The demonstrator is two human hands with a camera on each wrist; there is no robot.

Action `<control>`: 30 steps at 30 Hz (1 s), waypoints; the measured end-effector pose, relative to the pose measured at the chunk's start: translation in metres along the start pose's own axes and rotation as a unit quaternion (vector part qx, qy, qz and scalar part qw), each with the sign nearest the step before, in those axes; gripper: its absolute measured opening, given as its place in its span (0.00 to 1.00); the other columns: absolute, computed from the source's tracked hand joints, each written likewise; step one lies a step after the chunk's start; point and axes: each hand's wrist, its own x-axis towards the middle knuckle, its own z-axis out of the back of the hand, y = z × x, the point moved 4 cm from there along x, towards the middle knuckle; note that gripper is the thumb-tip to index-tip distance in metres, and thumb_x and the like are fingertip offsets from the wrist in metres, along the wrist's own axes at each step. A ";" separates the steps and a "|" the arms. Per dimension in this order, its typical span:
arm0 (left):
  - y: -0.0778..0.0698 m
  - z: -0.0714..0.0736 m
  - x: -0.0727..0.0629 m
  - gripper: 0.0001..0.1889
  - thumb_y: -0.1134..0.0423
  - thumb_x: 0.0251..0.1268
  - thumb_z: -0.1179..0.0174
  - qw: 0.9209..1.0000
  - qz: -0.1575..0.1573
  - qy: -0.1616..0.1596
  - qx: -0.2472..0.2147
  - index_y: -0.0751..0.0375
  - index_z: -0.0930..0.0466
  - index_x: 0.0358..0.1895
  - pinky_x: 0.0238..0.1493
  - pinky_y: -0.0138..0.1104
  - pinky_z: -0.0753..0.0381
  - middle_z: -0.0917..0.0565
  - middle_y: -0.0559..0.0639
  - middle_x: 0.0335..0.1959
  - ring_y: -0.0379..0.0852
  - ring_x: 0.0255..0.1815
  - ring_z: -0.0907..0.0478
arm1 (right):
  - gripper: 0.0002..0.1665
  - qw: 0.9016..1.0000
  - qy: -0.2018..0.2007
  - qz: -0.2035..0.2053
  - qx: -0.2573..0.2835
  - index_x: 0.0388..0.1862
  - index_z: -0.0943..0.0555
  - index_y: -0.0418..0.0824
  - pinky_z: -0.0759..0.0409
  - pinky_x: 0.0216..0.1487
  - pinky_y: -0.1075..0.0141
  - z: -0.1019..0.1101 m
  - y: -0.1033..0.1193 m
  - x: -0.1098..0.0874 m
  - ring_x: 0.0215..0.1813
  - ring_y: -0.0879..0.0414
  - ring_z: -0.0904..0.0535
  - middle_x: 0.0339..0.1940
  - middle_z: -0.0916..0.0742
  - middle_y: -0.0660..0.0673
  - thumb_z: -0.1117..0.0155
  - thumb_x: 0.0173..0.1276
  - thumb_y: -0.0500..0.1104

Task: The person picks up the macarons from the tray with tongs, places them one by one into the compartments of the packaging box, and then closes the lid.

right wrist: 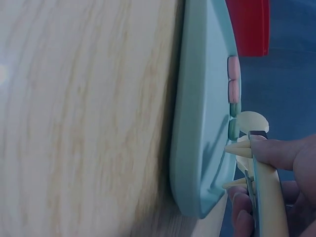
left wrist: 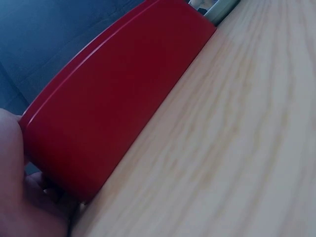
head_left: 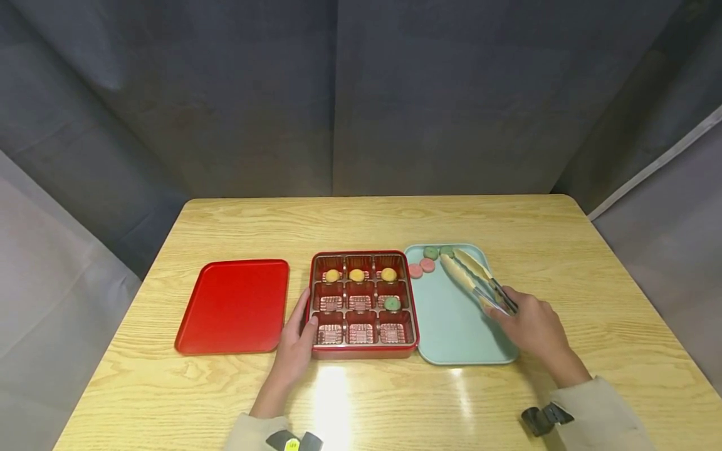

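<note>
My right hand (head_left: pixel 530 322) grips a pair of tongs (head_left: pixel 461 275) with cream tips over the pale green tray (head_left: pixel 451 332). The spread tips stand at a green macaron (head_left: pixel 447 251); whether they touch it I cannot tell. Another green macaron (head_left: pixel 431 252) and two pink macarons (right wrist: pixel 233 67) lie beside it. My left hand (head_left: pixel 294 344) holds the red box (head_left: pixel 363 353) at its left side, thumb near the front corner. Inside its divided insert, three yellow macarons (head_left: pixel 356 275) sit along the back row, and a green macaron (head_left: pixel 392 304) is in the middle row's right compartment.
A flat red lid or tray (head_left: pixel 237 307) lies left of the box. The green tray stands close against the box's right side. Everything rests on a wooden table (head_left: pixel 225 394), with grey curtains (head_left: pixel 440 113) behind it and at both sides.
</note>
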 end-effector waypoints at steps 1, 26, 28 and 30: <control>-0.003 0.000 -0.001 0.30 0.67 0.74 0.58 1.000 -0.002 0.000 0.003 0.55 0.54 0.76 0.71 0.53 0.49 0.47 0.55 0.75 0.56 0.75 0.52 | 0.41 1.000 0.003 -0.003 -0.002 0.62 0.32 0.24 0.27 0.26 0.55 0.000 0.000 0.001 0.32 0.45 0.23 0.47 0.19 0.22 0.38 0.64 0.56; -0.009 0.000 -0.003 0.30 0.68 0.74 0.59 1.000 0.000 -0.003 0.003 0.54 0.54 0.76 0.72 0.53 0.50 0.47 0.56 0.75 0.56 0.75 0.52 | 0.40 0.999 0.021 -0.017 -0.020 0.63 0.31 0.26 0.25 0.28 0.55 -0.004 -0.003 0.019 0.32 0.45 0.23 0.46 0.19 0.23 0.37 0.63 0.53; -0.009 0.000 -0.003 0.30 0.68 0.74 0.59 1.000 0.001 -0.002 0.002 0.52 0.54 0.76 0.71 0.53 0.50 0.47 0.56 0.75 0.57 0.75 0.52 | 0.40 0.999 0.023 -0.018 -0.020 0.63 0.31 0.26 0.25 0.27 0.55 -0.004 -0.003 0.020 0.32 0.45 0.23 0.46 0.19 0.23 0.37 0.63 0.54; -0.009 0.000 -0.003 0.30 0.68 0.74 0.59 1.000 0.002 -0.002 0.001 0.52 0.54 0.76 0.71 0.53 0.50 0.47 0.55 0.75 0.57 0.75 0.52 | 0.40 0.999 0.026 -0.021 -0.021 0.63 0.31 0.26 0.26 0.28 0.55 -0.004 -0.003 0.020 0.32 0.45 0.23 0.46 0.19 0.23 0.37 0.63 0.54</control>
